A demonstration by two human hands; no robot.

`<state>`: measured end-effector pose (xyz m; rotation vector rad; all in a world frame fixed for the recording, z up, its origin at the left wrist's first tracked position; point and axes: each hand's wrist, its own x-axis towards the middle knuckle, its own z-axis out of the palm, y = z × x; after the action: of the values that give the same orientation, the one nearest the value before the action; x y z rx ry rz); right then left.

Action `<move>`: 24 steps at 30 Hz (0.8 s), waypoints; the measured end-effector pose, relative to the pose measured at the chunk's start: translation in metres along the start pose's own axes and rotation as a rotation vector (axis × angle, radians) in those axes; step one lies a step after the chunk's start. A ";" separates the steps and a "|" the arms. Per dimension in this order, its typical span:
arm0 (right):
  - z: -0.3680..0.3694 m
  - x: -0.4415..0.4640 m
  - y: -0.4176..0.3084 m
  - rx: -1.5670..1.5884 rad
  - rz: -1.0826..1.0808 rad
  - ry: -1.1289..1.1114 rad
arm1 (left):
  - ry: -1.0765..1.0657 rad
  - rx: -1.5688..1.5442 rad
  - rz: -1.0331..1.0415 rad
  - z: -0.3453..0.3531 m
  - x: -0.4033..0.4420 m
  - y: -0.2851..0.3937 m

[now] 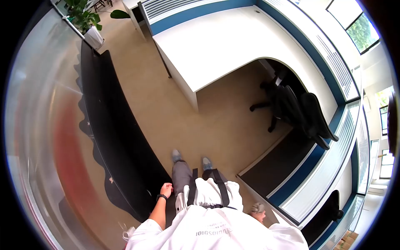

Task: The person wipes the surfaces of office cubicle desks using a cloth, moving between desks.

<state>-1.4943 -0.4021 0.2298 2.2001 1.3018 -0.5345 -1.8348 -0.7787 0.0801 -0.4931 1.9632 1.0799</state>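
Observation:
My left hand hangs at my left side beside the long black ledge, its fingers curled in, with a dark band on the wrist; whether anything is inside is too small to tell. On the other side, my right hand is low beside the partition's end, closed on a crumpled grey-brown cloth. A white bag with dark straps lies against my front, between the two hands. Neither hand touches it.
A white curved desk with blue partitions stands ahead. A black office chair is at the right by the desk. The black ledge runs along the glass wall at left. A potted plant stands far left.

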 end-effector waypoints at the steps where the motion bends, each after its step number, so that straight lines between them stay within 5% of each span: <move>1: 0.020 -0.002 -0.012 -0.061 -0.064 -0.014 | -0.021 0.007 -0.005 -0.006 0.011 -0.013; 5: 0.059 -0.030 -0.111 -0.084 -0.349 0.000 | -0.078 -0.024 -0.214 -0.036 0.044 -0.005; 11: 0.021 -0.120 -0.338 0.162 -0.659 0.203 | -0.105 -0.143 -0.188 -0.121 0.142 0.051; 14: -0.014 -0.173 -0.450 0.173 -0.871 0.316 | -0.004 -0.096 0.046 -0.163 0.188 0.118; 16: -0.064 -0.267 -0.516 0.338 -1.091 0.183 | -0.014 -0.071 0.257 -0.184 0.238 0.156; 18: -0.030 -0.229 -0.564 0.241 -1.322 0.600 | 0.040 0.084 0.444 -0.196 0.267 0.215; 19: -0.032 -0.255 -0.583 0.141 -1.250 0.620 | 0.018 0.052 0.518 -0.199 0.267 0.260; 20: -0.044 -0.293 -0.599 0.039 -1.119 0.414 | 0.000 0.019 0.601 -0.193 0.258 0.311; 24: 0.032 -0.281 -0.637 -0.003 -1.233 0.455 | -0.078 0.297 1.018 -0.133 0.221 0.471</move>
<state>-2.1895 -0.3577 0.2154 1.2908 2.8469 -0.4228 -2.3377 -0.6175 0.1795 0.7922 2.2695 1.3009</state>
